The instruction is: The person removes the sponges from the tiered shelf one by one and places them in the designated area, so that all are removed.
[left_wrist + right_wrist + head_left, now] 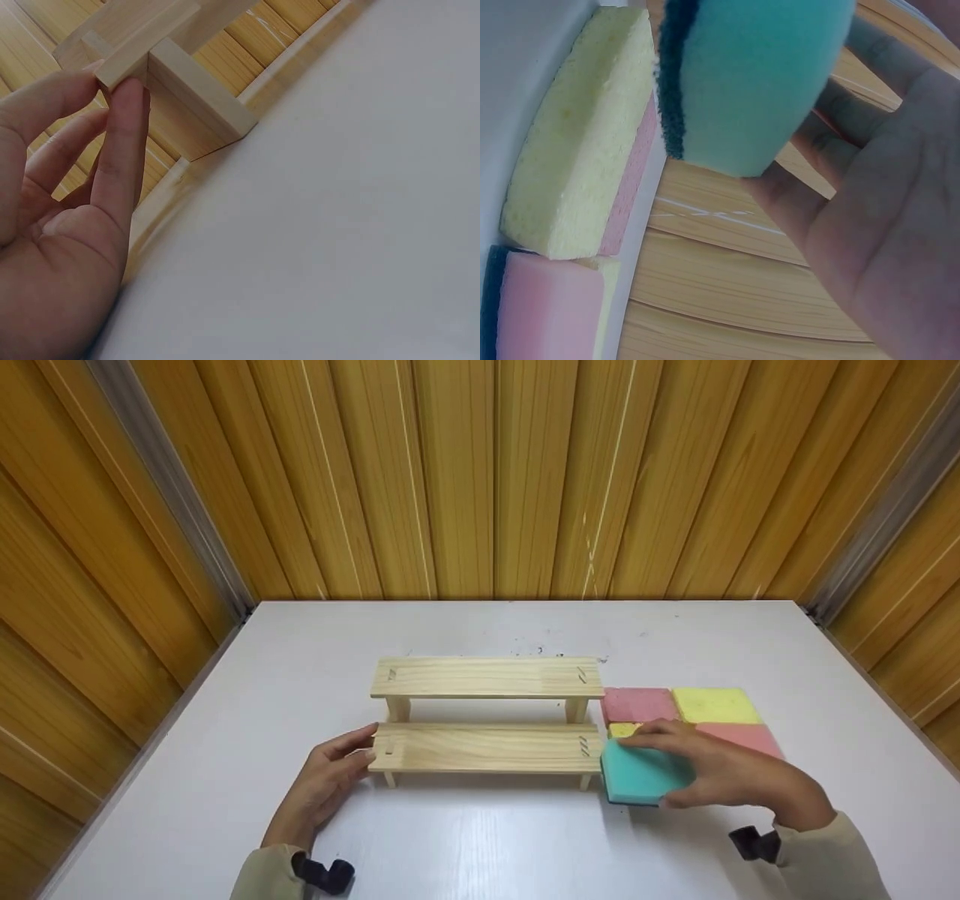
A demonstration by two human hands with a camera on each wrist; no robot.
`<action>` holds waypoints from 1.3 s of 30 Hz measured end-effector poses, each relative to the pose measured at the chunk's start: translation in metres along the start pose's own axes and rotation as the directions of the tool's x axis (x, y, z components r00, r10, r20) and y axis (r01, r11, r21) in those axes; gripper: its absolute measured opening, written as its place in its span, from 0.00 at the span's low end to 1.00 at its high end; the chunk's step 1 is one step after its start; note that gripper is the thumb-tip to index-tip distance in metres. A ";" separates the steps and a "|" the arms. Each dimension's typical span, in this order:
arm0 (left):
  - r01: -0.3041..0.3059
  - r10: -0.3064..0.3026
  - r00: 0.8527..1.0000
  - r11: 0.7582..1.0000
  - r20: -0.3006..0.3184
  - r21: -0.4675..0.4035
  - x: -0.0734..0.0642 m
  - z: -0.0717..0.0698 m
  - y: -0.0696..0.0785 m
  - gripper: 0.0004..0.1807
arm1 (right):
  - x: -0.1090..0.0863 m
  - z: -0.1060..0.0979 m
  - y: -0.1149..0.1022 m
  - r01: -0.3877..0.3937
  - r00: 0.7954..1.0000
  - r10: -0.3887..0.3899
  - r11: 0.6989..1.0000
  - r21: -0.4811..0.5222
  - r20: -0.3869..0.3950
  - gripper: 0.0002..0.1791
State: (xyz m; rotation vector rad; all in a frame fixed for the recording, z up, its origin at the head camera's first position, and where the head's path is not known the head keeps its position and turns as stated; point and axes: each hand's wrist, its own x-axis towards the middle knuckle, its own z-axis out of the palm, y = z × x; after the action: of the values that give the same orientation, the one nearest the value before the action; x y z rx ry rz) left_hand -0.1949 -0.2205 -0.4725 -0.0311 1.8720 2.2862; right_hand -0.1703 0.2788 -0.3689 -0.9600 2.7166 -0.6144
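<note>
A two-tier wooden stand stands on the white table, its rear board higher than its front one. My left hand grips the left end of the lower board, with fingertips on the board's end and edge. To the right of the stand, my right hand holds a teal sponge between thumb and fingers. The teal sponge's dark scouring layer faces down, and it is raised above the table, close to the lower board's right end.
Behind the right hand lie a dusky pink sponge, a yellow sponge and a salmon-pink sponge, side by side. Another yellow sponge is mostly hidden by the teal one. Wood-look panel walls enclose the table at back and sides.
</note>
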 end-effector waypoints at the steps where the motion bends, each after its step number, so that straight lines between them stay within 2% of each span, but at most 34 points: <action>1: 0.002 -0.002 1.000 1.000 0.000 -0.003 0.000 0.000 0.000 0.30 | 0.000 0.000 0.000 -0.018 1.000 0.018 1.000 0.001 0.011 0.41; 7: 0.001 -0.001 1.000 1.000 0.009 -0.029 0.001 0.000 0.000 0.29 | -0.002 -0.001 0.001 -0.079 0.996 0.078 0.997 0.017 0.054 0.43; 12: 0.003 -0.003 1.000 1.000 0.012 -0.002 0.000 0.000 0.000 0.31 | -0.005 -0.001 0.004 -0.076 0.996 0.076 0.997 0.009 0.054 0.43; 22: 0.006 -0.006 1.000 1.000 -0.011 0.014 -0.001 0.001 0.000 0.31 | -0.007 0.002 0.012 -0.113 0.990 0.106 0.991 0.075 0.092 0.44; 27: 0.004 -0.004 1.000 1.000 -0.006 0.024 -0.001 0.001 0.000 0.31 | -0.008 0.005 0.014 -0.098 0.992 0.093 0.993 0.062 0.080 0.43; 35: 0.007 -0.007 1.000 1.000 -0.011 0.009 -0.001 0.000 0.000 0.30 | -0.009 0.009 0.017 -0.113 0.989 0.104 0.990 0.083 0.107 0.46; 39: 0.000 0.000 1.000 1.000 -0.001 0.003 -0.001 0.000 0.000 0.29 | -0.010 0.012 0.021 -0.091 0.991 0.084 0.994 0.056 0.106 0.46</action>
State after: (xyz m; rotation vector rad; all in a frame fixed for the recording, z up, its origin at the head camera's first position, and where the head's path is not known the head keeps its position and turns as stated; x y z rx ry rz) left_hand -0.1944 -0.2205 -0.4720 -0.0316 1.8753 2.2835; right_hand -0.1704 0.2967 -0.3883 -0.8294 2.6177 -0.6090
